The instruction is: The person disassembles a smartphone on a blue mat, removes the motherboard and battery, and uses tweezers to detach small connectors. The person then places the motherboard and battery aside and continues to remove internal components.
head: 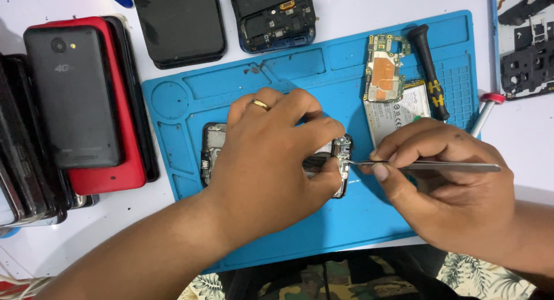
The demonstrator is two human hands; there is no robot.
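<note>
On the blue silicone work mat [323, 219], an opened black phone body [341, 161] is gripped by the left hand [271, 156]; thin silver metal tweezers [427, 166] are pinched by the right hand [444, 179], tips touching it.

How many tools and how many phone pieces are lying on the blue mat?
Tools: 2, the tweezers in the right hand and a black screwdriver.
Phone pieces: 3, the opened phone under the left hand, a circuit board, a battery.
Total: 5

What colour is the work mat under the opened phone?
Blue; the mat shows best in the head view, under the opened phone.
</note>
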